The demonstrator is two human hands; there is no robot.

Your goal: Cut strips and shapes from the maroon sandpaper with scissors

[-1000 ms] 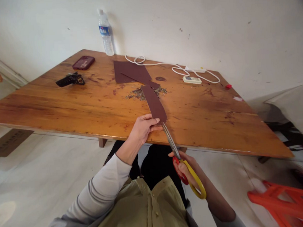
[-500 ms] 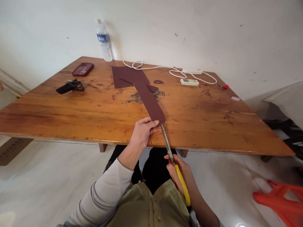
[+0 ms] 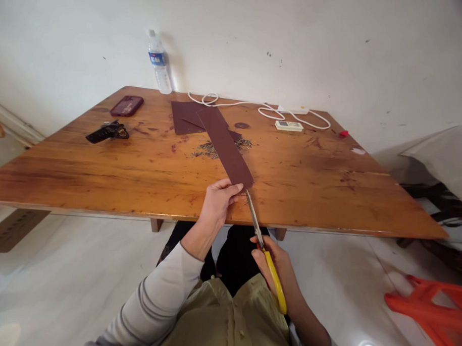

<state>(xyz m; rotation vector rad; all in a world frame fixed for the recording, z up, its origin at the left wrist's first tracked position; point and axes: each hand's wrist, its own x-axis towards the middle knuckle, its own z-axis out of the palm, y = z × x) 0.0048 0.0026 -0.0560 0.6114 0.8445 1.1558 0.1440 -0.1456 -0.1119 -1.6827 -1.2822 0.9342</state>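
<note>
A long dark-red strip (image 3: 227, 150) slants away over the wooden table (image 3: 311, 190), its near end pinched between the thumb and fingers of my left hand (image 3: 218, 201). My right hand (image 3: 278, 267) grips the yellow handle of a pair of scissors (image 3: 256, 225), whose blade tips meet the strip's near edge, close to my left fingertips. Beyond lie more dark-red sheets (image 3: 183, 116), partly covered by the strip. Thin dark clippings (image 3: 207, 149) are heaped on the tabletop beneath and beside the strip.
At the back stands a plastic bottle (image 3: 159, 64). A dark-red phone (image 3: 126, 105) and a black object (image 3: 107, 131) lie at the left. Toward the back right are a white cable (image 3: 236, 102) and a small white device (image 3: 289, 125). An orange stool (image 3: 428, 302) is at the lower right.
The far end of the strip has shifted slightly left and away. The scissors' yellow handle has swung a little to the left with my right hand; my left hand is almost unmoved.
</note>
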